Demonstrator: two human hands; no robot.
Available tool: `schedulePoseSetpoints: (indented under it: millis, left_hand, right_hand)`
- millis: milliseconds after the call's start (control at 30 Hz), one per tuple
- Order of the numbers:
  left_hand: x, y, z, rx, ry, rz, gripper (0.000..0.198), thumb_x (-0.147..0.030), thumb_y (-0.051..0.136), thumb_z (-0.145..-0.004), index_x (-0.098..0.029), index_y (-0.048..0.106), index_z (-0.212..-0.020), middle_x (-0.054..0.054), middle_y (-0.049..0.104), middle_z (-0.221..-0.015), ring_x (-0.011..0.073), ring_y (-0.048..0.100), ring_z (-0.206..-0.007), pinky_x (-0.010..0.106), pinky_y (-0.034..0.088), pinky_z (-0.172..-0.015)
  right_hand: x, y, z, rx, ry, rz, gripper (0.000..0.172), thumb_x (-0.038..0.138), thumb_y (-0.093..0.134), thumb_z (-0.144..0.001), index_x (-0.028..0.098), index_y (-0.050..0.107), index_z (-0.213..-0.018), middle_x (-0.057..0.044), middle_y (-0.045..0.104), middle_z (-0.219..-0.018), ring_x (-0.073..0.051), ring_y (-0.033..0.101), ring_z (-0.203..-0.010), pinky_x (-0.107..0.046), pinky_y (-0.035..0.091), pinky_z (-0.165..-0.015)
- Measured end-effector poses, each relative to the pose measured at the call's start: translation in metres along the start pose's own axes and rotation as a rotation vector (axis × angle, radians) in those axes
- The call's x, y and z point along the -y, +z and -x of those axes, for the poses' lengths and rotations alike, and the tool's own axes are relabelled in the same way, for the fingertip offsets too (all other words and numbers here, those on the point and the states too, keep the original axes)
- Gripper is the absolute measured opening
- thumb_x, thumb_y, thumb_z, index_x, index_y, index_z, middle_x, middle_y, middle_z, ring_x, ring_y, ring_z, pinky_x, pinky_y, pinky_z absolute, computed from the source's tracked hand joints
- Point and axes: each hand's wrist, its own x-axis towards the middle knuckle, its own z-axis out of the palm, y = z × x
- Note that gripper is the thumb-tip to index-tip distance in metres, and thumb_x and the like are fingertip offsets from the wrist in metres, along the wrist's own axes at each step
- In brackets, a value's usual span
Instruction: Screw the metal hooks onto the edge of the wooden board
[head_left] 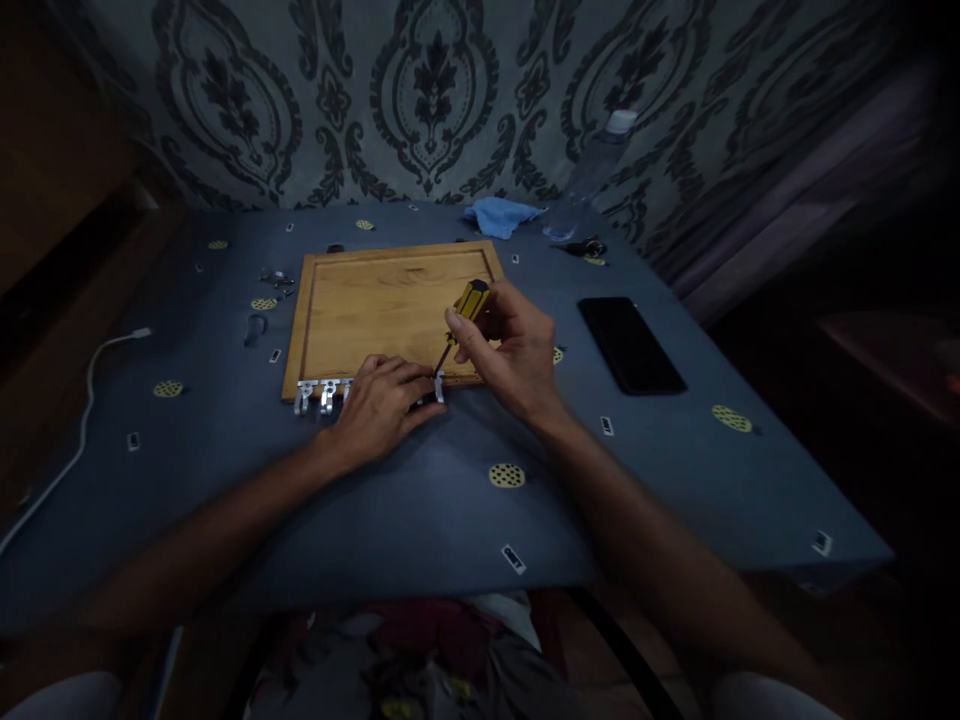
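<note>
My right hand (517, 350) is closed around a screwdriver (471, 300) with a yellow and black handle. The screwdriver slants down to the left, its tip at a metal hook (440, 388) on the near edge of a wooden board (382, 310). My left hand (386, 400) lies over that edge, thumb and fingers around the row of hooks beside the tip; its fingers partly hide what they press on. More silver hooks (328, 396) line the edge to the left of my hand. Whether a screw sits under the tip is too small to tell.
Left of the board lie small metal pieces (277, 278) and a white cable (90, 380). A black phone (631, 345) lies to the right. Towards the wall are a blue cloth (502, 215), a clear bottle (596, 175) and a dark object (585, 247).
</note>
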Motion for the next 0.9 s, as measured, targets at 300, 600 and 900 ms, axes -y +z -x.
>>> schedulePoseSetpoints:
  millis: [300,600,900]
  left_hand:
    - [-0.0003,0.0007,0.0004,-0.005,-0.006,0.002,0.030,-0.045,0.066,-0.101,-0.018,0.077,-0.108,0.009,0.078,-0.121,0.0261,0.070,-0.106,0.041,0.044,-0.091]
    - [0.0002,-0.0002,0.0001,0.004,-0.002,0.002,0.030,-0.045,0.067,-0.101,-0.017,0.077,-0.109,0.009,0.078,-0.121,0.0263,0.070,-0.107,0.041,0.045,-0.090]
    - [0.0008,-0.0001,0.0007,0.024,-0.012,0.023,0.031,-0.046,0.063,-0.103,-0.020,0.078,-0.112,0.010,0.078,-0.121,0.0267,0.069,-0.107,0.043,0.046,-0.092]
  right_hand:
    - [-0.0018,-0.0012,-0.0006,0.026,-0.015,0.026,0.036,0.053,0.075,-0.090,0.025,0.053,-0.081,0.005,0.054,-0.069,-0.012,0.052,-0.053,-0.028,0.043,-0.050]
    - [-0.0065,0.0000,-0.0013,0.004,0.023,0.025,0.041,0.055,0.077,-0.087,0.025,0.049,-0.082,0.006,0.053,-0.070,-0.010,0.049,-0.053,-0.027,0.041,-0.049]
    - [0.0020,-0.0088,-0.0072,0.162,0.077,-0.065,0.041,0.061,0.075,-0.086,0.024,0.058,-0.087,0.005,0.060,-0.071,-0.012,0.063,-0.055,-0.027,0.046,-0.049]
